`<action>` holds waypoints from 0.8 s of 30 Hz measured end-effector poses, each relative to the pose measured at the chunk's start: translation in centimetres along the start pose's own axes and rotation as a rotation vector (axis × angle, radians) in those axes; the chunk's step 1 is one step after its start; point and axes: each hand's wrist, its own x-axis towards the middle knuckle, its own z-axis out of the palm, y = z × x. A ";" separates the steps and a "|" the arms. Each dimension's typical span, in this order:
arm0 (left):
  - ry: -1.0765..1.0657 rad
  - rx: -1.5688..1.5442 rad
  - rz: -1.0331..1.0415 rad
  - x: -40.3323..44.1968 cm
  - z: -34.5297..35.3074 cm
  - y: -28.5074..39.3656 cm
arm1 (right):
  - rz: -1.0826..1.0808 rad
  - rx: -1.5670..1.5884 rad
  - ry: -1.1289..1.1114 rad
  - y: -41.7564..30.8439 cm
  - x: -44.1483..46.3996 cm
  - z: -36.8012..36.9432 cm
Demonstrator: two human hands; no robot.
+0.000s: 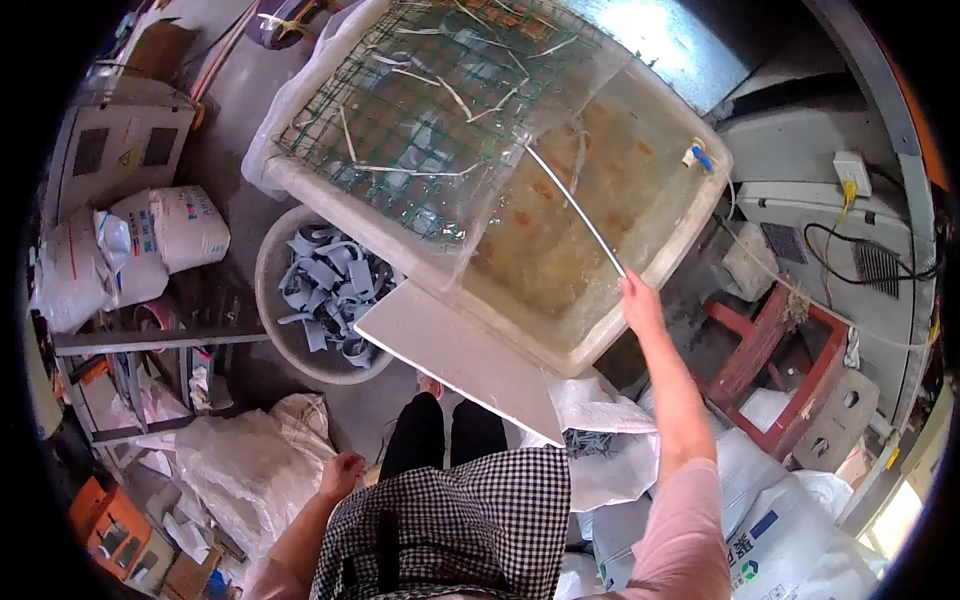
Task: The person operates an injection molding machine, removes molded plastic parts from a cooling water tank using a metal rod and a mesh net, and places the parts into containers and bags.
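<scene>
My right hand [641, 304] is closed round the near end of a thin white rod [580, 213]. The rod reaches over a large pale tub [650, 265] of cloudy, brownish water, its far end by the edge of a clear plastic sheet [490, 215]. Green wire mesh [390, 130] with white strips on it covers the tub's left part. Low beside my apron hangs my left hand [343, 475], its fingers curled and nothing visible in them. A flat grey board [460, 355] slopes from the tub's near edge towards my waist.
A round bin [268, 290] holds grey plastic pieces [335, 285] at the left. Filled sacks [188, 230] stand beyond it. On the right are a red metal frame [815, 390], a grey machine cabinet [820, 230] with cables, and white bags [770, 510]. A blue-handled valve [700, 157] sits at the tub's right corner.
</scene>
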 end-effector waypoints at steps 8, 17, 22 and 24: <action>0.013 0.261 -0.012 -2.0 -0.9 0.9 | 0.048 -0.183 -0.076 7.5 -11.7 -11.1; 0.041 0.276 0.048 -1.1 0.0 -0.3 | 0.002 -0.265 -0.244 4.2 -12.1 -9.1; 0.085 0.175 0.020 -0.5 0.6 -1.5 | -0.006 -0.144 -0.220 4.7 -9.2 -2.6; 0.088 0.199 0.054 -0.1 0.7 -3.1 | -0.038 -0.084 -0.231 4.2 -8.1 0.3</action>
